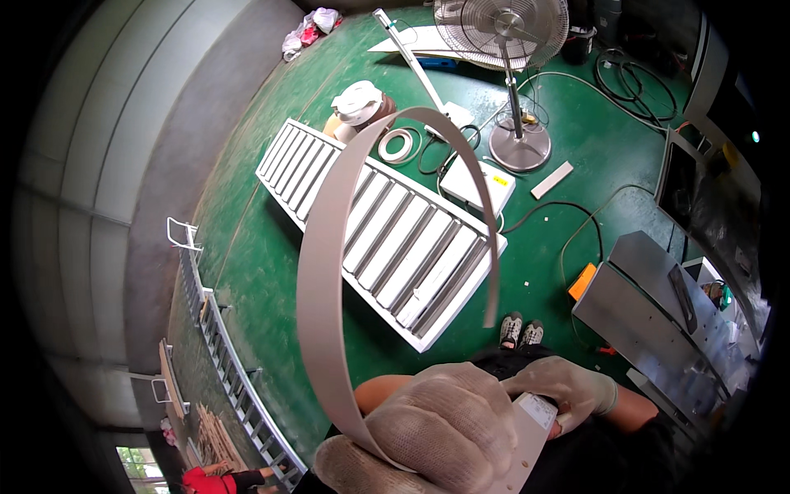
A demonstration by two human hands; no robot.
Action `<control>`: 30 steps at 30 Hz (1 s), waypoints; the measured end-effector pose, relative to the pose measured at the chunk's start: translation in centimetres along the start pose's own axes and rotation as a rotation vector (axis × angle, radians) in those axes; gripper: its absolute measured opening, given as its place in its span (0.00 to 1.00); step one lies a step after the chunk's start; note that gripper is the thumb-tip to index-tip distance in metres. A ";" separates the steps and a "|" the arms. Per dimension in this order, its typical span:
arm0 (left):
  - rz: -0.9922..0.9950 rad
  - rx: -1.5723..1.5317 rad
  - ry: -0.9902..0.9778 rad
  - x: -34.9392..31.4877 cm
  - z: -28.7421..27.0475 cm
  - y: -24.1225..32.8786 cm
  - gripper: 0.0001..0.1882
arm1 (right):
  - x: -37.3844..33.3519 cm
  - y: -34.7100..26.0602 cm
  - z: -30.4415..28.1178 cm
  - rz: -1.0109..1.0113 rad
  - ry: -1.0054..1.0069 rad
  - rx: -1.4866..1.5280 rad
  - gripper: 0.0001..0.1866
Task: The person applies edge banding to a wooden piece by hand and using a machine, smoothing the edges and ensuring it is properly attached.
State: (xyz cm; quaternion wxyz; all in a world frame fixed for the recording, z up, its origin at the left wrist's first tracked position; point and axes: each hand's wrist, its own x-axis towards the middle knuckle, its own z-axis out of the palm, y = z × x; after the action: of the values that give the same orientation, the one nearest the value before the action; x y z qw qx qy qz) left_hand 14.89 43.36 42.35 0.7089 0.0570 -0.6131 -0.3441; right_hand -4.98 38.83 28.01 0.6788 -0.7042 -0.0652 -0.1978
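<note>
Close to me, my left hand [444, 424], in a knitted glove, is closed with its fingers curled round a long, flexible beige strip [321, 288]. The strip rises from the glove, arches over and hangs down on the right, its free end in the air. My right hand [568, 385], gloved too, is closed at the edge of a flat beige piece [524, 461] with small holes and a white label [536, 409]. The left glove hides part of this piece; whether it joins the strip cannot be seen. Some right fingers are hidden.
A white roller conveyor [395, 230] stands ahead on the green floor. Beyond it are a strip coil [396, 146], a pedestal fan [520, 146], a white box [477, 185] and cables. Metal machinery [658, 305] is at right, a long roller track [226, 362] at left, and a person in red [206, 479] lower left.
</note>
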 end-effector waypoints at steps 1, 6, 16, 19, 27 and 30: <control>-0.046 0.032 0.014 -0.1 0.6 0.4 0.17 | -0.2 0.1 0.0 -0.005 0.002 0.018 0.44; -0.052 0.123 0.056 0.3 2.6 0.7 0.19 | -0.4 0.3 0.6 -0.073 -0.001 0.027 0.44; -0.035 0.055 -0.019 1.2 -1.8 -0.4 0.19 | 1.6 1.0 -0.7 -0.036 0.048 -0.002 0.45; 0.101 0.026 -0.022 1.8 -4.9 -2.1 0.18 | 4.0 2.0 -1.7 -0.011 0.037 -0.008 0.45; 0.236 0.085 0.039 2.8 -15.4 -1.6 0.19 | 13.4 5.5 -5.9 -0.039 0.066 -0.201 0.46; 0.234 0.112 0.066 2.6 -19.2 -1.7 0.20 | 16.6 7.6 -7.1 -0.036 0.067 -0.190 0.47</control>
State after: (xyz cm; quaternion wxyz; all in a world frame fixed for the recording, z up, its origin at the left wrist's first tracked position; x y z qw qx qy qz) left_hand 31.66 34.10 39.00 0.7598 0.0360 -0.6100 -0.2222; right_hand 11.56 28.40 27.05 0.6072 -0.7570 -0.0362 -0.2387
